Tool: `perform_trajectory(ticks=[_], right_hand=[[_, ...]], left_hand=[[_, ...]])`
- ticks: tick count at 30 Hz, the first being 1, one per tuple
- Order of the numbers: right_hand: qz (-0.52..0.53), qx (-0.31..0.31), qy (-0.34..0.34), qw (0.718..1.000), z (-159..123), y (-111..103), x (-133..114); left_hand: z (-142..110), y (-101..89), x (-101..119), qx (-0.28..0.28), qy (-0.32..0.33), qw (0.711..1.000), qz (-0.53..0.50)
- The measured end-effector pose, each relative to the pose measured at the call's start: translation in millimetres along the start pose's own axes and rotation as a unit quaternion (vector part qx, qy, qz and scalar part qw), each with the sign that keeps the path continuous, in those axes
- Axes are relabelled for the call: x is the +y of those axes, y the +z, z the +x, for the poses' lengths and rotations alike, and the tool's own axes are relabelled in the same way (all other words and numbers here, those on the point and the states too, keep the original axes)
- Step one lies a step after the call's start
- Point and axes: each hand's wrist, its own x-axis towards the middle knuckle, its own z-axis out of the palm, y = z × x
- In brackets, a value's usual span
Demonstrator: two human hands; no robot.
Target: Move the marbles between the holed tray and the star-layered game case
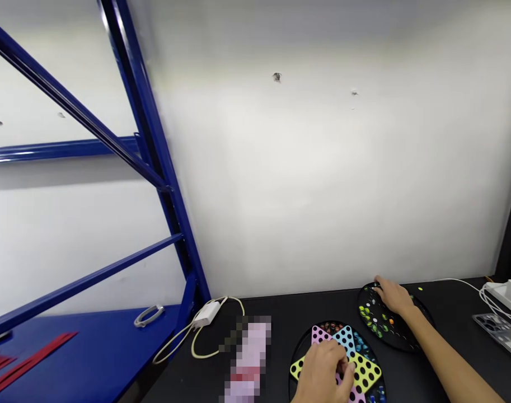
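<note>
A round black Chinese checkers board (366,372) lies on the table, its star of pink, blue and yellow points dotted with black holes. Over the star is my left hand (326,369), fingers curled towards the thumb; whatever they may hold does not show. Blue marbles (363,347) and reddish-brown marbles (333,327) lie between the star's points and the rim. Behind it to the right sits a round black tray (425,322) with scattered yellow-green, white and orange pieces. My right hand (393,295) reaches into it near the far rim, fingers bent together, their tips partly hidden.
A pixelated pinkish strip (253,355) lies left of the board, near a white adapter (207,314) with a looped cable. At right are a phone-like object (496,333) and white cables. A blue metal frame (154,140) rises at left; a white wall (322,196) stands behind.
</note>
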Motion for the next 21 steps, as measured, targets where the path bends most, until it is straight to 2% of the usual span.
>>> perform_trajectory(ticks=[7, 13, 16, 21], right_hand=[[0.059, 0.001, 0.006, 0.998, 5, 8, -10], [0.217, 0.017, 0.034, 0.976, 5, 12, -7], [0.343, 0.015, 0.037, 0.939, 0, 8, -6], [0.545, 0.0, 0.02, 0.838, -17, -10, 2]], left_hand=[[-2, 3.3, -3, -0.006, 0.003, 1.0, 0.001], [-3, 1.7, -2, 0.001, -0.002, 1.0, -0.012], [-3, 1.7, -2, 0.0, 0.001, 1.0, -0.011], [-2, -0.7, 1, -0.004, -0.008, 1.0, -0.007]])
